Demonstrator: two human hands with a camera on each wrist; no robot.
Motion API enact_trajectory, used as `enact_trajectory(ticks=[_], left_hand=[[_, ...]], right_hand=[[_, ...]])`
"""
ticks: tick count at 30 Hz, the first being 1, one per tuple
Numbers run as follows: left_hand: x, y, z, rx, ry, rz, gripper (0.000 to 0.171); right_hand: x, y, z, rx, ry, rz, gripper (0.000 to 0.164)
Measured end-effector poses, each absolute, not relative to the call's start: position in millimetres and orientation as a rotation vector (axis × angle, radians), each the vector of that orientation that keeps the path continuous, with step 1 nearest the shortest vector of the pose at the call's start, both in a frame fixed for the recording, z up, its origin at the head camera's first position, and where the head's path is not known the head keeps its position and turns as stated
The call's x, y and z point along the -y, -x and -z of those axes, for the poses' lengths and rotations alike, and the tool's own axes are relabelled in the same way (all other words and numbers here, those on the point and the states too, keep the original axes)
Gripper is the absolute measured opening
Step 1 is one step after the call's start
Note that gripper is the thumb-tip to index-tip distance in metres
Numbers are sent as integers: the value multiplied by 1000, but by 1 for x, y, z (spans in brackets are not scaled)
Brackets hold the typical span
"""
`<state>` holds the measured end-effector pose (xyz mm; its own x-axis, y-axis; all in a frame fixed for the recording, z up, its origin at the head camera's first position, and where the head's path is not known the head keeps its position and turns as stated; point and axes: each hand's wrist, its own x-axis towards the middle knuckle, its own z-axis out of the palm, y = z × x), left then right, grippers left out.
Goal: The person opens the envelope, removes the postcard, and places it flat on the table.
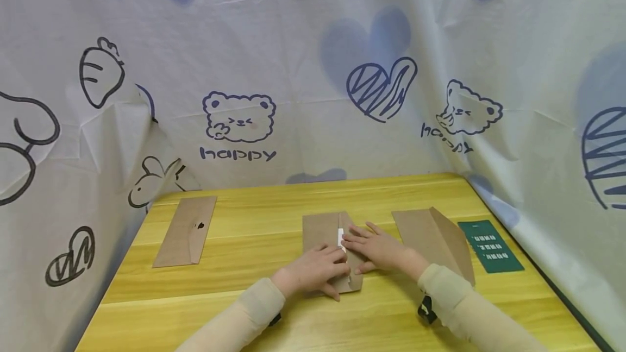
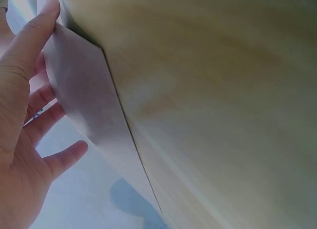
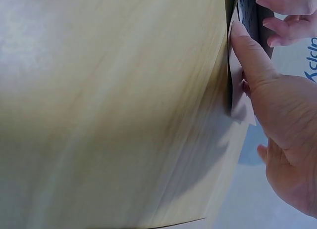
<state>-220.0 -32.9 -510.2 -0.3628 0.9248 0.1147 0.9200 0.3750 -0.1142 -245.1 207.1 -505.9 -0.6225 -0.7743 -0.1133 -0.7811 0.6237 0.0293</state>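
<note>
A brown paper envelope (image 1: pixel 315 227) lies on the table under both hands, its flap at the right side raised. A strip of something white (image 1: pixel 340 237) shows at its opening. My left hand (image 1: pixel 313 270) rests on the lower part of the envelope, fingers loosely bent by the opening; in the left wrist view its thumb touches the paper edge. From the right, my right hand (image 1: pixel 379 247) reaches over the flap with fingers extended. In the right wrist view its thumb lies against the flap (image 3: pixel 237 98), while the other fingers are partly hidden.
Another brown envelope (image 1: pixel 188 232) lies at the left with a small dark mark. On the right, a brown envelope (image 1: pixel 423 230) has its flap spread out, beside a green card (image 1: pixel 490 246) with white print. A patterned white curtain (image 1: pixel 303 69) surrounds the wooden table (image 1: pixel 259 205).
</note>
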Motion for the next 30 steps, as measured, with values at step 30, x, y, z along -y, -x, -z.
enact_trajectory(ticks=[30], left_hand=[[32,221,510,2515,1711,-88,56]], right_hand=[[-217,246,517,-2837,1112,212,75]])
